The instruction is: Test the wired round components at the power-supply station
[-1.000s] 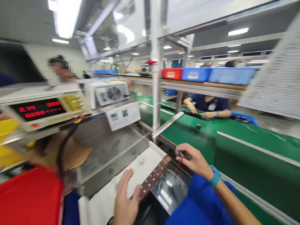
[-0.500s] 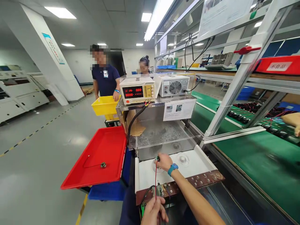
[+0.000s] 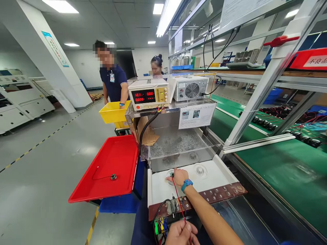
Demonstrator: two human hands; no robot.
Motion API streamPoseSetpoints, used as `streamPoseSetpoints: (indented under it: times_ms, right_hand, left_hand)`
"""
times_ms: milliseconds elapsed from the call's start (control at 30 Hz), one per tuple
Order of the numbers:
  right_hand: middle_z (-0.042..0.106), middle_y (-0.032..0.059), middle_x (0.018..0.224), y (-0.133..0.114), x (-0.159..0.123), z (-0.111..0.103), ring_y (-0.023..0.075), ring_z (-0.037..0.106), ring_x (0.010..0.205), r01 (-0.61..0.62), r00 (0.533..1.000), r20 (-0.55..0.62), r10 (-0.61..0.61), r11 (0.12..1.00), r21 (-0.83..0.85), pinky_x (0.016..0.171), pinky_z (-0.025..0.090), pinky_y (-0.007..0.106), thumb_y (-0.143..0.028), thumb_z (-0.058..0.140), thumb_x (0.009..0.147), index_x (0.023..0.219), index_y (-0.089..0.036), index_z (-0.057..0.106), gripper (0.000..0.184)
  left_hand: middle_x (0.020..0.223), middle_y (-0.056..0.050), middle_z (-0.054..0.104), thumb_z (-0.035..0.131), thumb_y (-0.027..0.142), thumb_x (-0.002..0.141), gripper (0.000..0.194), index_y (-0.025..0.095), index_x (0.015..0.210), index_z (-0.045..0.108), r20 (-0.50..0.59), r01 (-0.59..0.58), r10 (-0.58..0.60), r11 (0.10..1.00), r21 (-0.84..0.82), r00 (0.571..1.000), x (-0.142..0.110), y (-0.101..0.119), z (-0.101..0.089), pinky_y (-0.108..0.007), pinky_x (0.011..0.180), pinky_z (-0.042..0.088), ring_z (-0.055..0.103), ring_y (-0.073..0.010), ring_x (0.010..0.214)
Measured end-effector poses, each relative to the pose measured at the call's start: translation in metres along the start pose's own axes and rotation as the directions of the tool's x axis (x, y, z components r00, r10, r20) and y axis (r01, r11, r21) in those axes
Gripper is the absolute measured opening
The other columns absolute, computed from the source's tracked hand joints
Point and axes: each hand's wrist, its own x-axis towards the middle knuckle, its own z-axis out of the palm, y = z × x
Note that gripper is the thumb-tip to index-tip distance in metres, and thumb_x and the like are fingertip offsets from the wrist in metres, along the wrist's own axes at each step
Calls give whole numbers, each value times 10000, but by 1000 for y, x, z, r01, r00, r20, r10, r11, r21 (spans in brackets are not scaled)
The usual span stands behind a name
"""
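Observation:
My right hand (image 3: 179,177), with a blue wristband, reaches forward and presses a small round part (image 3: 171,174) down onto a round seat in the white fixture tray (image 3: 217,177). A red wire (image 3: 178,200) runs from that part back to my left hand (image 3: 181,234), which is closed around the wire near the bottom edge. A brown terminal strip (image 3: 219,194) with screws lies along the tray's near edge. Coloured clips (image 3: 160,225) hang just left of my left hand.
A power supply (image 3: 149,96) with red digits sits on the steel housing above a clear box (image 3: 178,146). A red tray (image 3: 112,166) holding one wired part stands to the left. Green conveyor (image 3: 268,163) runs along the right. Two people stand behind, one holding a yellow bin (image 3: 112,112).
My view swung left from the conveyor to the test station. My right hand carried the wired part onto the white fixture and lowered it; my left hand took hold of the wire.

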Motion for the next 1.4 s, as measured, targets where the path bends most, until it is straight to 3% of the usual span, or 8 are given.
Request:
streamPoseSetpoints:
  times_ms: [233, 367, 467, 700, 833, 967, 1167, 1400]
  right_hand:
    - [724, 180, 1010, 7, -1, 6, 312, 683, 954, 75, 997, 18, -76, 996, 50, 764, 457, 344, -657, 572, 799, 1144, -134, 601, 627]
    - [707, 143, 1079, 10, -2, 5, 277, 673, 978, 190, 979, 64, -194, 979, 73, 766, 434, 318, -433, 571, 850, 1135, -175, 556, 385]
    - [707, 145, 1071, 11, 1, 4, 281, 668, 981, 176, 978, 99, -182, 982, 62, 745, 420, 311, -400, 574, 843, 1128, -177, 546, 362]
    - [722, 127, 1036, 15, 10, 12, 263, 673, 940, 109, 987, 104, -125, 984, 143, 704, 391, 296, -392, 566, 844, 1135, -189, 555, 355]
    - [722, 135, 1029, 18, 14, 18, 268, 671, 936, 111, 987, 98, -128, 982, 155, 711, 392, 298, -435, 597, 816, 1124, -179, 568, 402]
    - [719, 127, 1021, 18, 15, 18, 265, 666, 942, 108, 987, 97, -125, 981, 162, 722, 397, 297, -455, 596, 807, 1130, -180, 571, 425]
    - [719, 115, 996, 17, 11, 15, 255, 667, 922, 114, 990, 66, -126, 980, 160, 722, 402, 294, -433, 600, 792, 1120, -184, 573, 413]
    - [726, 95, 985, 17, 10, 14, 263, 668, 908, 104, 991, 63, -116, 979, 174, 705, 392, 293, -441, 612, 787, 1105, -195, 580, 403]
  left_hand:
    - [628, -17, 654, 515, 783, 711, 643, 161, 867, 558, -304, -199, 232, 971, 135, 924, 17, 73, -20, -194, 374, 241, 555, -102, 393]
    - [628, 26, 603, 521, 751, 721, 618, 161, 899, 563, -346, -251, 308, 947, 199, 886, 34, 98, -32, -198, 375, 226, 484, -66, 380]
    - [664, 25, 596, 627, 669, 682, 567, 156, 916, 571, -282, -229, 261, 963, 140, 923, 44, 105, -34, -205, 441, 328, 504, -76, 490]
    - [813, -53, 680, 776, 586, 583, 534, 134, 821, 622, -157, -225, 242, 967, 116, 958, 58, 100, -34, -325, 783, 515, 639, -147, 726]
    - [852, -96, 719, 678, 625, 669, 527, 133, 855, 654, -209, -267, 342, 910, 316, 916, 70, 89, -38, -356, 766, 528, 680, -213, 783]
    - [911, -100, 747, 635, 459, 742, 369, 137, 907, 705, -184, -302, 428, 828, 473, 885, 78, 81, -41, -338, 809, 498, 660, -224, 859]
    - [669, -34, 704, 624, 362, 716, 240, 146, 752, 720, -195, -227, 412, 770, 596, 890, 82, 70, -45, -284, 654, 421, 582, -175, 645]
    - [689, -49, 708, 569, 372, 745, 260, 148, 726, 699, -187, -183, 403, 719, 671, 896, 83, 69, -46, -274, 639, 402, 589, -180, 664]
